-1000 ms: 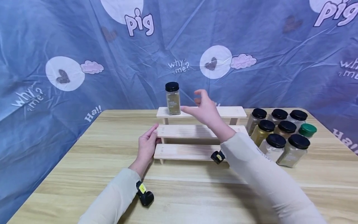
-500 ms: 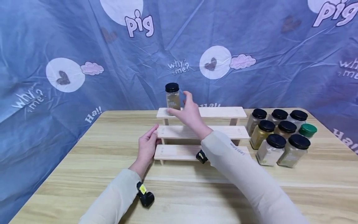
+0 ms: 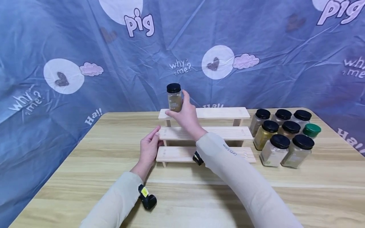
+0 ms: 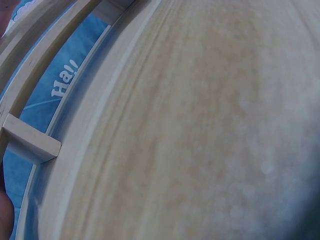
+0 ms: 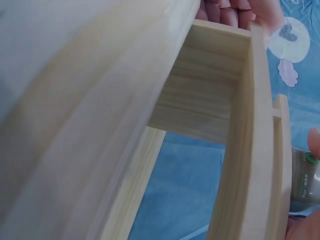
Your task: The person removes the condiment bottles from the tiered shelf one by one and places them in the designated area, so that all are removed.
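Observation:
A spice jar (image 3: 175,102) with a black lid and brownish-green powder stands upright at the left end of the top tier of a three-tier wooden rack (image 3: 225,113). My right hand (image 3: 186,117) grips it low down, thumb across the front and fingers round its right side. In the right wrist view, part of the jar (image 5: 304,180) shows between thumb and fingertip. At the rack's left side, my left hand (image 3: 149,147) holds the end of the middle tier, its thumb on the near edge. The right wrist view shows its curled fingers (image 5: 227,14) at the rack's end.
Right of the rack, several spice jars stand grouped on the wooden table (image 3: 85,177), most with black lids (image 3: 280,141) and one with a green lid (image 3: 311,129). A blue printed cloth (image 3: 128,63) hangs behind the table.
My right hand has moved left along the top tier to the spice jar and closed round it. My left hand has stayed at the rack's left end.

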Motion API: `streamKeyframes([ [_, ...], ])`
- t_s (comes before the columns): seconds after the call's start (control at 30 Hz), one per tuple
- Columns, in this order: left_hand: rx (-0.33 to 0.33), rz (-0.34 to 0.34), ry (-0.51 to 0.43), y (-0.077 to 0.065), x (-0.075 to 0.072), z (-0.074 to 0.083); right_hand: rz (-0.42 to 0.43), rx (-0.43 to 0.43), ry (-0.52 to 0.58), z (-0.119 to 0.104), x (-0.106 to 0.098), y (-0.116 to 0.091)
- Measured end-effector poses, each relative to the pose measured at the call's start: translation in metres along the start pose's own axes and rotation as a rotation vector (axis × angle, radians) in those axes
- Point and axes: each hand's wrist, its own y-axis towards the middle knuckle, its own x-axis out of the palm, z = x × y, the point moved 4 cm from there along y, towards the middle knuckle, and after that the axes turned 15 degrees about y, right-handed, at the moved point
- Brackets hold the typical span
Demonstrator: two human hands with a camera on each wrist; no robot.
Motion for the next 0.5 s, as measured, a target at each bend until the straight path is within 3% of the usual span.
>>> streamKeyframes([
  [0.5, 0.023, -0.008, -0.006, 0.0004, -0.0006, -0.0003, 0.040, -0.024, 0.023, -0.0003, -0.0001, -0.0003],
])
